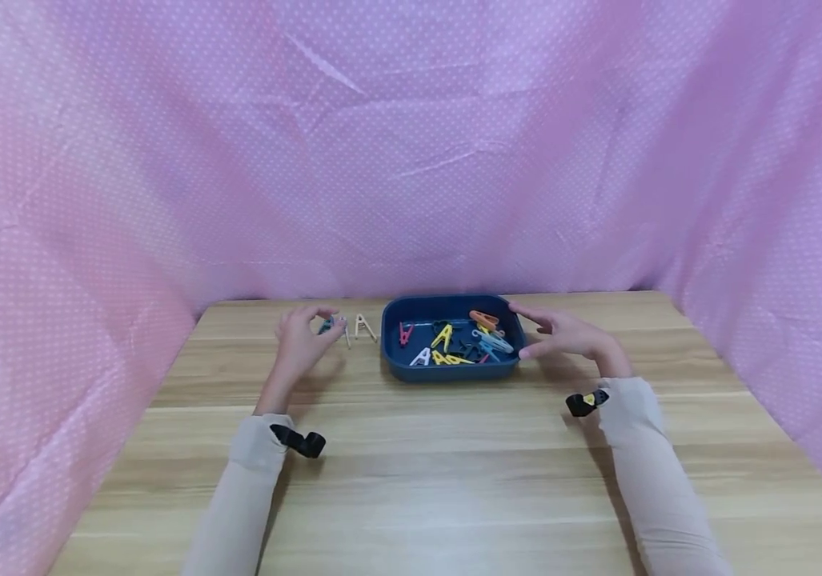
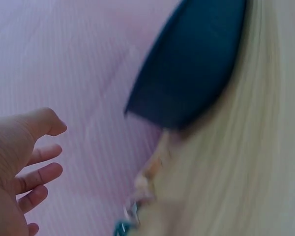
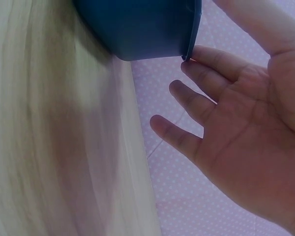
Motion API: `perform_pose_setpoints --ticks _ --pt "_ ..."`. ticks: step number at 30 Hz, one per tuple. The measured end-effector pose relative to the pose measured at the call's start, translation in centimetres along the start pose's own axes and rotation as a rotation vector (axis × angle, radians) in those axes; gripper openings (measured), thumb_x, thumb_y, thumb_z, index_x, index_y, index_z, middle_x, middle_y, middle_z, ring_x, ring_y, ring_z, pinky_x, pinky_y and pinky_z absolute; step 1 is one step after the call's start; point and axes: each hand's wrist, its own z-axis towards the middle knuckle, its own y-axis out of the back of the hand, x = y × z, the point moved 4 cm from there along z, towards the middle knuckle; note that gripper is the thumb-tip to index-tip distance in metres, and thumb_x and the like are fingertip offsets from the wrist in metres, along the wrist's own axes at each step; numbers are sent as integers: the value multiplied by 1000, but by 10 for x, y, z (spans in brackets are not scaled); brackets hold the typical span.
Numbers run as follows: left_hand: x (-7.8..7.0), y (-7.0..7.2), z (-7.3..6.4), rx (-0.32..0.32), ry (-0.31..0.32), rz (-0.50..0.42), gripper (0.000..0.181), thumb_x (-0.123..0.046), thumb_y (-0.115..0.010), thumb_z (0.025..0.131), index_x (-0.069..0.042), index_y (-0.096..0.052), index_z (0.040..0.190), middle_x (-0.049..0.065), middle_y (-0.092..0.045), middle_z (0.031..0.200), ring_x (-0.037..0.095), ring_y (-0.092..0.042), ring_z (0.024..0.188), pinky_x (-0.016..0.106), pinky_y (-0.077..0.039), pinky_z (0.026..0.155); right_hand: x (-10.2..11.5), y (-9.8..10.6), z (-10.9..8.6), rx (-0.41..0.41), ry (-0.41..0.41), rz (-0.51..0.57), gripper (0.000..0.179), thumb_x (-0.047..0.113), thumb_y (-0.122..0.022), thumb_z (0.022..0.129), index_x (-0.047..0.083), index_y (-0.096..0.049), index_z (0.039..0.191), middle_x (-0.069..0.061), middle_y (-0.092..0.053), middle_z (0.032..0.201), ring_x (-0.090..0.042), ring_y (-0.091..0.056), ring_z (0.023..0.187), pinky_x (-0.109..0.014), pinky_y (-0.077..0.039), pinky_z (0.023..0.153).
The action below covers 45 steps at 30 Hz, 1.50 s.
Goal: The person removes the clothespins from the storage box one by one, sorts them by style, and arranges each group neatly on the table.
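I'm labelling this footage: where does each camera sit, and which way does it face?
Head: on the head, facing forward and down at table and blue bin; left hand, right hand, sleeves show.
Left wrist: on that wrist, looking toward the bin, picture tipped; only the left hand shows.
Right wrist: on that wrist, looking toward the bin's rim, also tipped; only the right hand shows.
Shared by both wrist views: bin, table, pink cloth.

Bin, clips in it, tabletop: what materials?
Bin: probably plastic, satin, judging by its rounded corners and soft sheen. Clips: likely plastic, given their solid bright colours; finish too small to tell. Tabletop: streaky grain, slight gloss; wood or wood-look laminate, can't tell which.
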Motion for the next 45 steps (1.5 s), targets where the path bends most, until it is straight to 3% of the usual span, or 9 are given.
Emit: perform_pose_setpoints --ticks 6,14,18,23,28,33,45 --pt "-48 -24 -2 77 -96 -40 28 -22 -77 88 -8 -74 111 15 -70 113 35 -52 117 58 -22 109 -2 -1 3 1 -5 9 97 31 -82 87 20 -24 163 -10 -15 172 -52 -17 152 -66 -18 120" --pt "-106 -80 8 235 -233 34 26 -29 -75 92 -13 -73 113 6 -71 114 30 -54 116 55 -29 108 0 1 2 -7 4 15 96 31 -82 86 19 -24 163 -10 -17 171 -51 -19 152 -65 -18 120" --pt "-123 -115 11 329 -262 59 25 -27 -74 93 -12 -74 114 8 -71 111 29 -53 113 55 -31 103 -1 -1 3 -5 14 28 96 30 -82 87 19 -24 163 -10 -16 171 -48 -18 153 -64 -19 121" --pt "-124 -155 14 420 -230 79 23 -25 -72 94 -12 -74 113 7 -70 110 26 -52 108 50 -32 98 -2 -4 7 -8 34 31 95 30 -81 87 20 -25 163 -9 -17 171 -46 -19 154 -64 -19 121" --pt "-122 -179 18 513 -217 154 26 -28 -70 96 -13 -72 118 4 -66 116 25 -47 114 48 -31 100 -3 -2 5 -3 45 26 95 29 -81 87 18 -25 163 -9 -17 171 -43 -18 155 -64 -20 121" --pt "-118 -190 20 553 -241 183 29 -29 -69 97 -14 -70 122 7 -64 123 27 -43 118 49 -29 102 -3 0 3 -4 26 26 95 28 -81 87 19 -24 163 -9 -17 171 -46 -18 154 -65 -20 120" --pt "-108 -200 17 495 -272 284 25 -32 -68 98 -18 -71 119 0 -62 109 22 -44 110 44 -31 95 -3 -1 4 -13 28 23 94 27 -82 87 18 -26 163 -8 -18 171 -45 -18 155 -64 -20 120"
